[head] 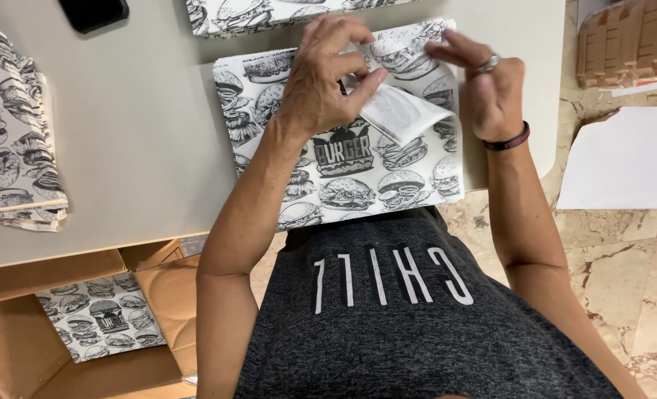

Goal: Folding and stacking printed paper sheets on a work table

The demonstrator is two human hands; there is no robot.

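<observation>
So I'm mid-fold on this burger-print paper sheet, lying at the counter's near edge. My left hand has its fingers pinching the turned-up white flap; my right hand hovers beside it, fingers loosely spread. Next move probably needs that flap pressed flat and creased evenly.

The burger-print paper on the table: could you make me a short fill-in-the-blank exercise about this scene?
1. The left hand pinches a folded-back flap of the ____ sheet.
2. The right hand wears a ____ on one finger.
3. Under the table edge, more printed sheets lie in a ____ box.
4. A dark wristband circles the ____ wrist.

Missing words: burger-print; ring; cardboard; right
</observation>
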